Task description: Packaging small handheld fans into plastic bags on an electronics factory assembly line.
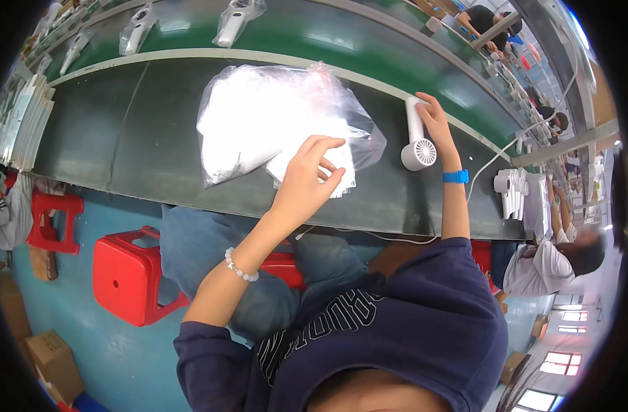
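A large clear plastic bag (221, 147) lies on the dark bench, filled with bright white, overexposed contents. Thin white sheets or small bags (343, 180) stick out at its near edge. Over these sheets is my left hand (307, 177), its fingers loosely bent and thumb apart, with nothing seen in it; whether it touches them I cannot tell. To the right, a white handheld fan (419, 154) has its round grille toward me and its handle pointing away. My right hand (436, 127) closes its fingers on the far end of that handle.
Bagged white fans (236, 20) lie on the green belt (183, 34) beyond the bench rim. White flat pieces (22, 123) stack at far left; more white fans (512, 192) stand at right. A white cable (496, 156) crosses the bench. Red stools (129, 278) and co-workers are around.
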